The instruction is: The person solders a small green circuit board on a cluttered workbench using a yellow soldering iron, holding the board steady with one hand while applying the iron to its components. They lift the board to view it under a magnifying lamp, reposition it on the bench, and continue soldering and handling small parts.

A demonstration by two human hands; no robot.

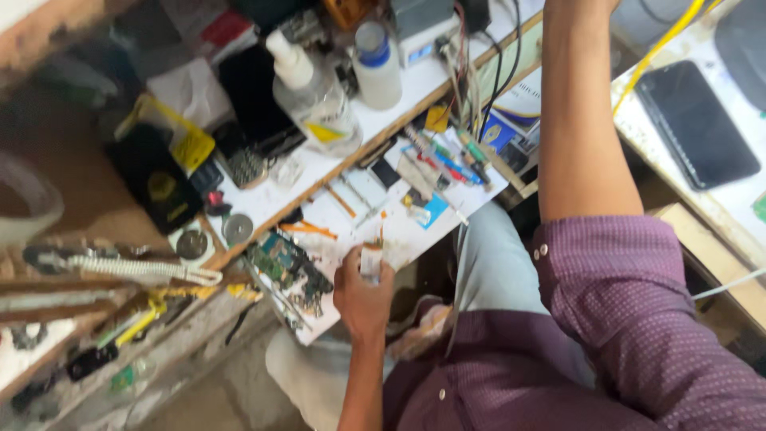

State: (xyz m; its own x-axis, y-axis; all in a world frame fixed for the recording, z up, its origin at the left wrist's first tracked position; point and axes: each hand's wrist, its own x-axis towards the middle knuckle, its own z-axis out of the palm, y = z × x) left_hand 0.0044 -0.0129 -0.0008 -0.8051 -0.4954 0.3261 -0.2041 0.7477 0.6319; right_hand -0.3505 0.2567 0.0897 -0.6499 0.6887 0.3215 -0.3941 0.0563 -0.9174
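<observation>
Item: small pale rectangular part, pinched in the fingertips of the left hand, fingers closed narrowly about it; what kind of part it is cannot be told. It sits at the hand's 12 o'clock, over the near edge of the white work sheet.

Right hand: out of view beyond the top edge; the bare right forearm runs up to 12 o'clock, purple shirt sleeve rolled at the elbow. Its grip cannot be told.

Surroundings of the held part:
- 9 o'clock, just beside: one green circuit board, lying on the sheet's corner.
- 12 to 1 o'clock, near: a loose cluster of slim hand tools with blue, red and green handles, number not countable.
- 10 o'clock, well apart: two round metal discs.
- 11 o'clock, on the white wooden-edged shelf: two bottles, one clear plastic pump bottle and one white bottle with blue cap.
- 2 o'clock, far: one black flat phone on a separate white surface.

Edges and room: the sheet overhangs toward the lap; bare white patch lies directly at 12 o'clock of the part, bounded by the shelf's wooden edge beyond. Left side crowded.
</observation>
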